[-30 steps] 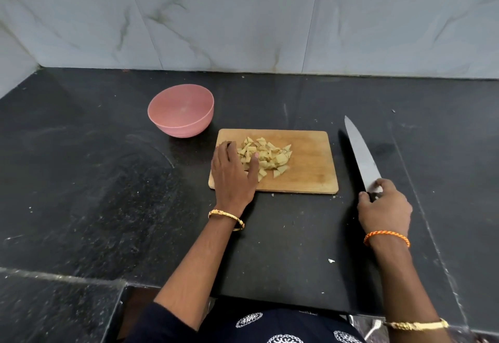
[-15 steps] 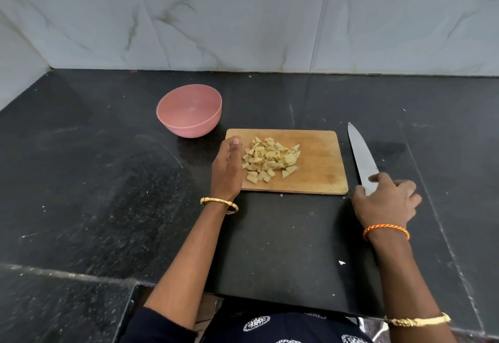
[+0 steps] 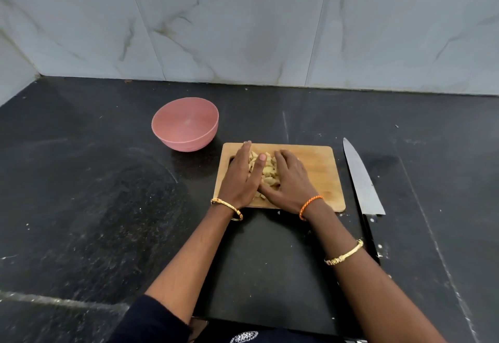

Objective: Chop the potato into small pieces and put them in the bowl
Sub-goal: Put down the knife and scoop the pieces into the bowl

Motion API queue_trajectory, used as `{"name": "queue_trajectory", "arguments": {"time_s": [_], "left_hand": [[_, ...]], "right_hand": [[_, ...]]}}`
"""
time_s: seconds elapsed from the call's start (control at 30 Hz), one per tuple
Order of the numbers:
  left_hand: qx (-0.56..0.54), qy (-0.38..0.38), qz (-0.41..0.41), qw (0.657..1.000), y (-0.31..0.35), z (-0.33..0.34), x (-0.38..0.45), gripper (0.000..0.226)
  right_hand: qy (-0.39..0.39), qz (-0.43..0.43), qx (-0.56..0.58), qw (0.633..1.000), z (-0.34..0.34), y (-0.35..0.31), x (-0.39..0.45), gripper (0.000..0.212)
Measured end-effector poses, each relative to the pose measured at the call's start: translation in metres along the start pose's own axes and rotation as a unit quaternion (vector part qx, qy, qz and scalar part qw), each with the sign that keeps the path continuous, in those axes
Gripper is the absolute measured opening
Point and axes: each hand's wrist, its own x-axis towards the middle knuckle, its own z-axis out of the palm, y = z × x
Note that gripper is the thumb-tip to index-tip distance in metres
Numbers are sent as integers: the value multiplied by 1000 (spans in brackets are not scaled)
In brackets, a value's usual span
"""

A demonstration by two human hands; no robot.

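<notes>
Cupping the potato pieces (image 3: pixel 266 171) between them on the board (image 3: pixel 318 164), both hands (image 3: pixel 239 178) (image 3: pixel 290 180) lie half-curled; the empty bowl (image 3: pixel 185 124) sits up-left, nearer the left hand.

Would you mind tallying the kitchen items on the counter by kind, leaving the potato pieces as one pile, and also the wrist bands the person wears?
Bowl: 1
Board: 1
Knife: 1
Potato pile: 1
Gold bangles: 2
Orange band: 1
Total: 7
</notes>
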Motion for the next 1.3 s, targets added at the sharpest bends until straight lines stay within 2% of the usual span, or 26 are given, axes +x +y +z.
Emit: {"name": "queue_trajectory", "arguments": {"time_s": [0.17,0.3,0.4,0.53,0.77,0.87,0.97,1.1,1.17,1.23,1.3], "left_hand": [[36,-19,30,999,-2,0,-1,78],[11,-21,20,1000,5,1,-1,73],[-18,-31,10,999,3,2,1,81],[-82,-47,7,995,6,4,-1,81],[-155,-21,7,988,13,-4,8,76],[-223,15,-6,975,15,-11,14,74],[-275,82,-43,957,12,-19,22,73],[-294,154,-51,942,4,-19,23,42],[-312,195,-59,928,3,-15,22,36],[-342,204,-73,914,1,-10,21,37],[-347,193,-70,915,-1,-6,20,38]], "right_hand": [[8,-42,5,999,5,0,-5,109],[21,-65,-13,998,12,1,0,109],[38,-62,-4,997,15,-2,6,107],[43,-71,-14,996,17,-5,14,94],[88,-77,0,993,23,-12,26,73],[104,-67,16,992,23,-16,29,79],[99,-66,-14,993,26,-17,31,72],[113,-71,-35,991,29,-19,32,54],[116,-73,-43,990,29,-20,32,52],[118,-68,-41,990,28,-20,32,55],[112,-63,-46,991,26,-21,32,63]]}}
